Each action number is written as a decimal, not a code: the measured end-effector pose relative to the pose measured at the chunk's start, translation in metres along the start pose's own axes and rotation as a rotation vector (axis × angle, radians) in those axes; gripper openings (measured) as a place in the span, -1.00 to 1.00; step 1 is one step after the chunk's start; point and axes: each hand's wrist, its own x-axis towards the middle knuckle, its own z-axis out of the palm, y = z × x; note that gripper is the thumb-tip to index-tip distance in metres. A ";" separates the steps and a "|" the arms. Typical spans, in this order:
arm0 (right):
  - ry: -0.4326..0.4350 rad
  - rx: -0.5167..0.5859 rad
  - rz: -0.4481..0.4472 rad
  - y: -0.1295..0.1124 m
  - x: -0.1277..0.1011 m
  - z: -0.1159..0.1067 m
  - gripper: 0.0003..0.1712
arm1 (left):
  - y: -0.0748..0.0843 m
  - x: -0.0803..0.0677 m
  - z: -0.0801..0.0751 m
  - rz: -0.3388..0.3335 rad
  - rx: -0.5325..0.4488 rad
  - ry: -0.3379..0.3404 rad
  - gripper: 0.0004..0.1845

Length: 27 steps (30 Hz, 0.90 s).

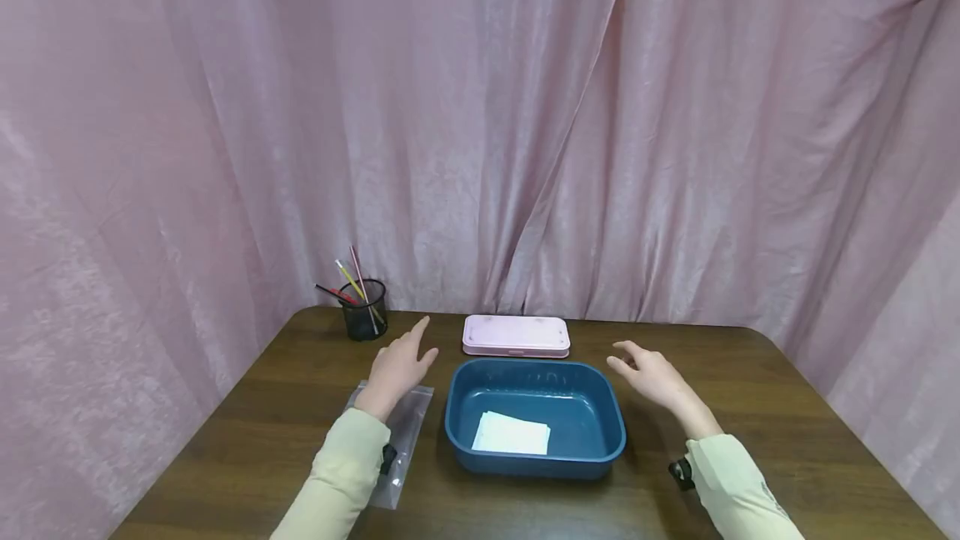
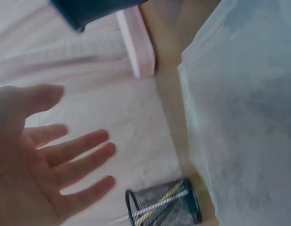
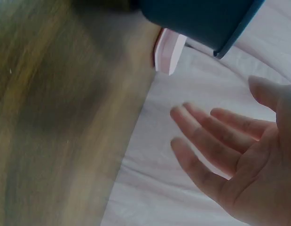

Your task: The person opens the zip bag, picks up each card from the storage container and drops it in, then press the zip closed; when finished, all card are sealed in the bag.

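Note:
A blue rectangular basin (image 1: 536,465) stands on the table in the head view, with a small stack of white paper sheets (image 1: 512,433) inside at its front left. To its left, my left hand (image 1: 397,367) hovers above a clear plastic bag (image 1: 405,432), fingers extended and nothing held. My right hand (image 1: 651,375) is in the air just off the basin's right side, its fingers relaxed and bare. Both wrist views show loosely spread fingers, the left hand (image 2: 56,160) and the right hand (image 3: 230,150) each apart from the basin.
Behind the basin lies a closed pink pencil case (image 1: 516,335). A black mesh pen cup (image 1: 365,315) holding pencils and pens stands at the table's back left. Pink curtains (image 1: 480,123) hang along the far edge of the brown wooden table (image 1: 750,407).

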 end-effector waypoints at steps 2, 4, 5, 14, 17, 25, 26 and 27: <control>-0.012 0.039 -0.015 -0.002 -0.003 0.001 -0.53 | -0.007 -0.005 -0.006 -0.042 0.007 -0.052 -0.33; -0.040 0.081 -0.029 -0.003 -0.005 0.002 -0.56 | -0.015 -0.011 -0.011 -0.086 0.005 -0.122 -0.30; -0.057 0.103 -0.032 -0.004 -0.006 0.003 -0.57 | -0.019 -0.014 -0.013 -0.104 -0.005 -0.156 -0.28; -0.127 0.100 -0.005 -0.014 -0.011 0.007 -0.43 | -0.048 -0.029 -0.018 -0.225 -0.122 -0.253 -0.01; -0.149 0.121 0.020 -0.014 -0.012 0.009 -0.39 | -0.050 -0.033 -0.018 -0.263 -0.100 -0.294 0.01; -0.183 0.141 0.011 -0.014 -0.014 0.013 -0.45 | -0.050 -0.034 -0.012 -0.193 -0.057 -0.272 -0.02; -0.183 0.145 0.007 -0.014 -0.014 0.013 -0.47 | -0.050 -0.033 -0.012 -0.184 -0.058 -0.259 -0.02; -0.185 0.148 0.002 -0.015 -0.014 0.014 -0.48 | -0.050 -0.033 -0.012 -0.175 -0.056 -0.246 -0.03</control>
